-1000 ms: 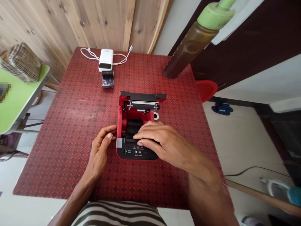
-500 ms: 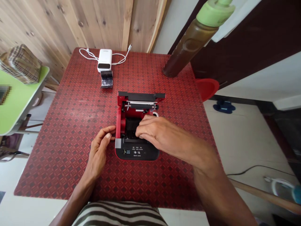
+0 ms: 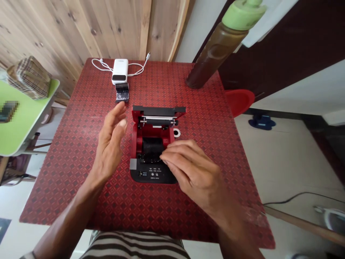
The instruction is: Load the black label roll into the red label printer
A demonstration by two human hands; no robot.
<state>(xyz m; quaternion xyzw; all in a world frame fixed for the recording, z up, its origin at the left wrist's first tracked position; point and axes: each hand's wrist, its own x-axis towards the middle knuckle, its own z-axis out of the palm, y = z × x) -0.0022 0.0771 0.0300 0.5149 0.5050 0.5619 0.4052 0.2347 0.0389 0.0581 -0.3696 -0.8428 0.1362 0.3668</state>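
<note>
A red and black label printer (image 3: 154,172) stands on the table with its lid (image 3: 159,112) raised. Inside lies a black label roll (image 3: 152,145), its shiny loose end lying toward the control panel. The fingertips of my right hand (image 3: 195,169) are pinched together at the right edge of that loose end. My left hand (image 3: 110,147) is held up left of the printer, fingers apart and touching nothing. Beyond it, a curled black strip of labels (image 3: 122,92) sits on the table.
A white power bank (image 3: 120,70) with a white cable lies at the back of the red table (image 3: 81,162). A tall brown bottle (image 3: 215,54) with a green cap stands back right. A small white ring (image 3: 176,133) is right of the printer. A green table (image 3: 29,111) adjoins at left.
My left hand has lifted off the printer's left side and moved up and away. My right hand has drawn back toward me, uncovering more of the black roll.
</note>
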